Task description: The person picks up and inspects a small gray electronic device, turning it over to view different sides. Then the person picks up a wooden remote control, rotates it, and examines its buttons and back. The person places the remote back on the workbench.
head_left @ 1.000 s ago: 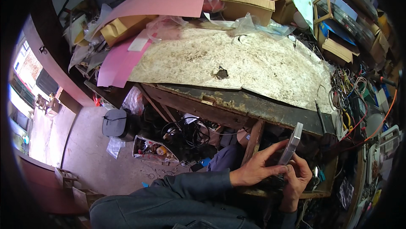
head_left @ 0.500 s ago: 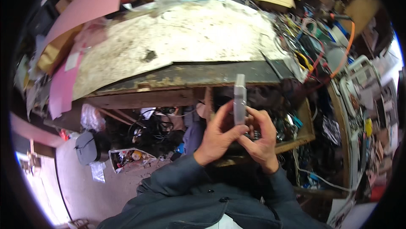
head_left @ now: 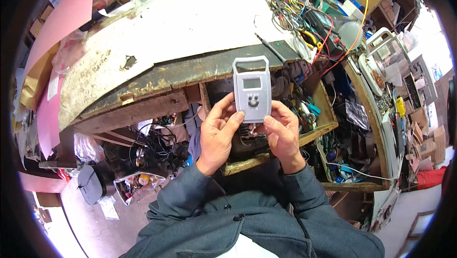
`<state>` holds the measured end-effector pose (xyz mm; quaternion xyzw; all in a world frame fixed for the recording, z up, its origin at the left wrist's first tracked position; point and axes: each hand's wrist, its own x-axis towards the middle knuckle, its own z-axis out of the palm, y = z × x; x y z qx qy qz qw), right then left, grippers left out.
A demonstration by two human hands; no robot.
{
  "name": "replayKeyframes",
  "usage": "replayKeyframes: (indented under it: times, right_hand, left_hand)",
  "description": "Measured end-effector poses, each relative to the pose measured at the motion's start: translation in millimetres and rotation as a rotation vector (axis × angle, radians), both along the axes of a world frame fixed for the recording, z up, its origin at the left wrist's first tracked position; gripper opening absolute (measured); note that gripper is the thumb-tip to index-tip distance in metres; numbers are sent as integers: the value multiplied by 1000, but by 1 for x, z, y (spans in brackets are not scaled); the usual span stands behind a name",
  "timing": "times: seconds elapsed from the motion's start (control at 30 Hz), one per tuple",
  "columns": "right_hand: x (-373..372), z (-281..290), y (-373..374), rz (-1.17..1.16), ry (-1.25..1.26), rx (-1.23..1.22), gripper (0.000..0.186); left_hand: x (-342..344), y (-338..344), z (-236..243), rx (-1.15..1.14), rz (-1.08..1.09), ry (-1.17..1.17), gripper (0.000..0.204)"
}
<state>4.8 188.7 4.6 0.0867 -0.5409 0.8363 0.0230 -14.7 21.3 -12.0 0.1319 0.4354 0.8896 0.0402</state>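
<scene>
Here, mid-view, the grey handheld device (head_left: 259,101), its loop handle (head_left: 251,59) points to twelve o'clock, left hand (head_left: 218,136) grasps the lower edge at seven, right hand (head_left: 285,139) grips the corner at five, cluttered wooden drawer (head_left: 319,134) at four, dark bin (head_left: 90,185) at eight.

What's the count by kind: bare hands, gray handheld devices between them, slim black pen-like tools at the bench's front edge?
Bare hands: 2 (left hand, right hand)
Gray handheld device: 1
Slim black pen-like tool: 1
Total: 4
</scene>
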Motion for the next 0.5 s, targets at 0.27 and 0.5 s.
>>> replayKeyframes:
  times: [0.27,0.5]
  right_hand:
    - [0,-1,1,33,-27,-86,37]
    - [-2,1,0,27,-84,-43,39]
  left_hand:
    - [-5,1,-2,-7,-28,-34,43]
    - [-11,1,3,-34,-5,-32,42]
